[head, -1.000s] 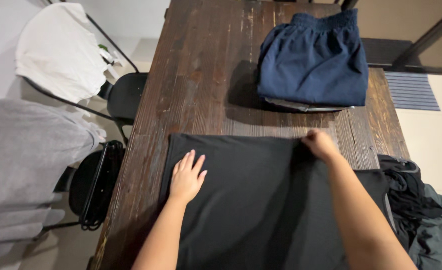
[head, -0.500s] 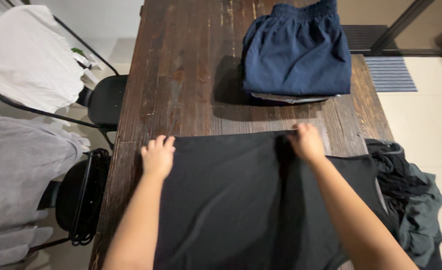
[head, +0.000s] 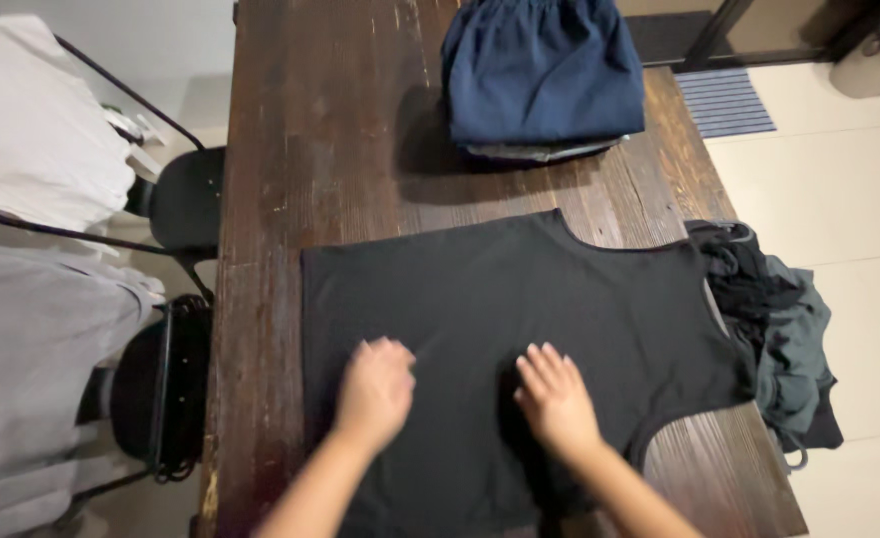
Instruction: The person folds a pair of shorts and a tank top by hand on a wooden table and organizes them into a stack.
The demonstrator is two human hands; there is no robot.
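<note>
L hand (head: 375,391): fingers curled loosely, knuckles up, pressing on black sleeveless top (head: 520,299). R hand (head: 557,397): fingers spread, flat on same top, gripping nothing. Top lies flat on dark wood worktop (head: 310,130). Folded navy pile (head: 542,75) at far end; dark clothes heap (head: 774,319) at R edge.

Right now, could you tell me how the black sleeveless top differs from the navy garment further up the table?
The black sleeveless top lies spread flat in one layer, armholes showing, while the navy garment is folded into a compact stack. The black top sits under both hands, left hand and right hand resting on it; the navy garment lies untouched. The black top covers far more of the table than the navy one. Both rest on the dark wooden table.
</note>
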